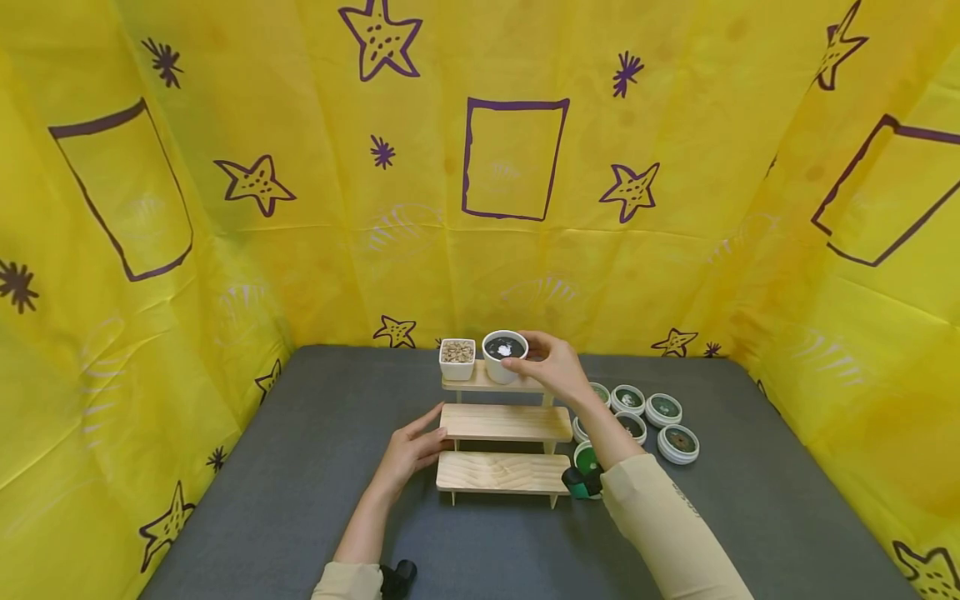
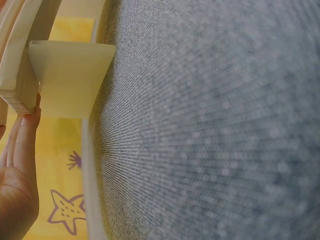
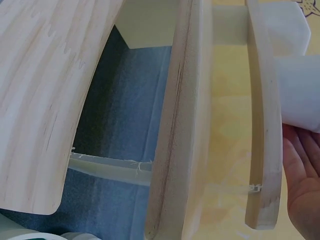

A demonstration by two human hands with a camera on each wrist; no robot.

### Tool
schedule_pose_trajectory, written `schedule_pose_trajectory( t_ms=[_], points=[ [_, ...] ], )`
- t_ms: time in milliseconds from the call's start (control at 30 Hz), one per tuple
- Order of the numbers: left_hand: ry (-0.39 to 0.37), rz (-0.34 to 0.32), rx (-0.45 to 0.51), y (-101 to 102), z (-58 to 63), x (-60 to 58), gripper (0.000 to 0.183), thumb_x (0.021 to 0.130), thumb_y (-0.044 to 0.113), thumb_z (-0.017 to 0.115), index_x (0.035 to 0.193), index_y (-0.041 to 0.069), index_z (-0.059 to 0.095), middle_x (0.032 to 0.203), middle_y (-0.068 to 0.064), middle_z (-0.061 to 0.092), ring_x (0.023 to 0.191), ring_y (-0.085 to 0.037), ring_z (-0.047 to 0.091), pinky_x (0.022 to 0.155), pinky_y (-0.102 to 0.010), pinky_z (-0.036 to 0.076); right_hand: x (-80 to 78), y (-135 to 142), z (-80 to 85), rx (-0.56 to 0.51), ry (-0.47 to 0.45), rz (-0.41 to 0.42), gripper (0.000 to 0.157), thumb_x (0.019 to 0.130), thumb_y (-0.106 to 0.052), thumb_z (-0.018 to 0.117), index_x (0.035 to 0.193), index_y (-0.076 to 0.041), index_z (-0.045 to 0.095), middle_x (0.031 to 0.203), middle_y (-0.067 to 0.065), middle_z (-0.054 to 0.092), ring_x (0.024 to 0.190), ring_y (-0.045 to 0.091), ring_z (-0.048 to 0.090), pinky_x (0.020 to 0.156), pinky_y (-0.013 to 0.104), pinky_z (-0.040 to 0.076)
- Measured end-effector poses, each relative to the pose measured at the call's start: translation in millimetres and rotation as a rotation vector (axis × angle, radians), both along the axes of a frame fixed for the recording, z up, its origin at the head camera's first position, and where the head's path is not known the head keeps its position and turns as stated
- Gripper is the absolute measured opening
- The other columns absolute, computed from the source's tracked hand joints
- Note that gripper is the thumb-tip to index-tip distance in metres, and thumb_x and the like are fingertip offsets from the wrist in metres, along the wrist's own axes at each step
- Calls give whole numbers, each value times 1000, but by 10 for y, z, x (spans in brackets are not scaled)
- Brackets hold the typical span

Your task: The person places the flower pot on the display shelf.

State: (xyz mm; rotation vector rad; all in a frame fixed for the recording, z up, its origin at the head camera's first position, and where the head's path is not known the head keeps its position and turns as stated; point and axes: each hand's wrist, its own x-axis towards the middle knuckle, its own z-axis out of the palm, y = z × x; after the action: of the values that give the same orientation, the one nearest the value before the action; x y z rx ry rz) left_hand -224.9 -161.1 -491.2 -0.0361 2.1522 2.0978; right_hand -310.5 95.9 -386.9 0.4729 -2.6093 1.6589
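A wooden stand with three stepped shelves (image 1: pixel 504 473) stands in the middle of the table. On its top shelf sits a square white pot (image 1: pixel 457 360) filled with pale pebble-like bits. Beside that pot, my right hand (image 1: pixel 557 365) holds a round white pot (image 1: pixel 501 370) with dark fill and a white patch, thumb at the near side. The right wrist view shows this round pot right at the top shelf's edge. My left hand (image 1: pixel 407 454) touches the stand's left end at the middle shelf, its fingers extended; the left wrist view shows fingers (image 2: pixel 27 132) against the board's end.
Several round white containers (image 1: pixel 678 445) with green or dark tops are grouped right of the stand, partly behind my right forearm. The grey tabletop (image 1: pixel 300 500) reaches back to a yellow cloth wall (image 1: pixel 330 275) with drawn starfish, which also closes both sides.
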Motion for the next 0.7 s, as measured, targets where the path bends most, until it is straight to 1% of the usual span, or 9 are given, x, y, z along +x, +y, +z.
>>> schedule_pose_trajectory(
  t_ms=[333, 433, 633, 700],
  points=[
    [4, 10, -3, -1, -2, -1, 57, 96, 26, 63, 150, 20, 44, 136, -26, 59, 114, -34, 67, 93, -38, 57, -4, 51, -13, -10, -5, 11, 68, 79, -35, 83, 137, -11, 58, 125, 13, 69, 112, 28, 67, 96, 41, 54],
    [5, 11, -5, 3, -8, -7, 57, 96, 25, 63, 150, 20, 45, 137, -26, 58, 115, -34, 67, 93, -38, 57, 3, 102, -10, -17, -7, 7, 65, 80, -36, 82, 136, -13, 60, 126, 12, 69, 113, 28, 67, 96, 41, 55],
    [7, 12, -14, -1, 2, -3, 58, 96, 27, 63, 150, 19, 43, 140, -26, 56, 116, -35, 66, 96, -41, 55, 3, 235, -28, -63, 15, 22, 64, 81, -32, 81, 137, -9, 59, 128, 15, 68, 115, 31, 67, 99, 45, 53],
    [5, 10, -14, -2, 9, 0, 59, 96, 26, 63, 151, 19, 43, 140, -26, 56, 117, -35, 66, 97, -43, 55, 6, 283, -38, -67, 15, 16, 63, 82, -32, 81, 136, -10, 59, 128, 15, 68, 116, 31, 67, 100, 45, 53]
  ],
)
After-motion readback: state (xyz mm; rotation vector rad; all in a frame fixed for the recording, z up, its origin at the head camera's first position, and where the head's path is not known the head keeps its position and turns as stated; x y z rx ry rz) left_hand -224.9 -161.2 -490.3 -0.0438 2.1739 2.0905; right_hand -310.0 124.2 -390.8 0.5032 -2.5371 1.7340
